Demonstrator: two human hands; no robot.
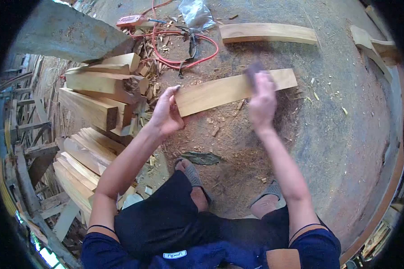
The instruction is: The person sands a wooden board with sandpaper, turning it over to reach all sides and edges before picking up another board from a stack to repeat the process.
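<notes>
My left hand (167, 112) grips the near-left end of a pale wooden board (215, 93), thumb on the upper edge and fingers at the end. The board is tilted, its right end pointing up and away from me. My right hand (262, 98) is closed around a dark grey sanding block (254, 74), which lies against the board's face towards its right end. Motion blurs the block and my right fingers. Beyond the board, a slightly curved wooden piece (269, 33) rests on the floor.
Stacked wood blocks (96, 87) and more cut pieces (83, 161) lie to my left, beside a concrete slab (72, 33). A red cable (184, 66), a power socket (132, 20) and a plastic bag (196, 14) are ahead. Shavings cover the floor (336, 134). Curved wood (371, 47) stands far right.
</notes>
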